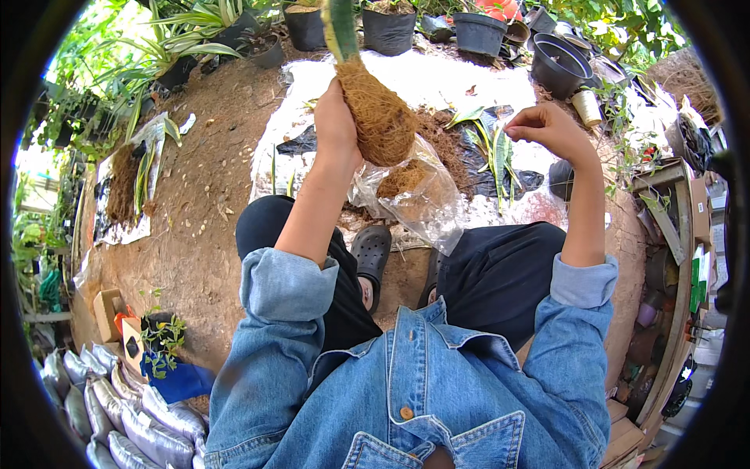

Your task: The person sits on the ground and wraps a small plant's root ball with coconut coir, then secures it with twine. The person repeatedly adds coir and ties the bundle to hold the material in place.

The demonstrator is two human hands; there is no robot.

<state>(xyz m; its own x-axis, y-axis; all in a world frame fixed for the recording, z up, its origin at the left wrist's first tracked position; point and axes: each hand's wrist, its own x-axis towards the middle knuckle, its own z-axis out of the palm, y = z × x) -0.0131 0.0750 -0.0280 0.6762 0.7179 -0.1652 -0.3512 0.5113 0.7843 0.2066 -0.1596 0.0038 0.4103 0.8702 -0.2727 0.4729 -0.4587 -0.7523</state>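
Note:
My left hand (338, 124) grips a snake plant by its root ball (378, 114), a rounded bundle wrapped in brown fibre, with the green leaf (341, 29) rising out of the top of the picture. Off to the right, my right hand (542, 130) is raised with thumb and fingertips close together; whether something thin is between them cannot be told. A clear plastic bag (430, 196) with brown fibre (404, 179) inside lies below the root ball. Cut or loose snake plant leaves (498, 155) rest on black plastic below my right hand.
A white sheet (363, 70) covers the ground before my feet. Black pots (559, 67) stand along its far edge. More fibre (123, 182) and leaves lie at left. Filled bags (155, 431) are stacked at lower left, and a wooden shelf (682, 234) stands at right.

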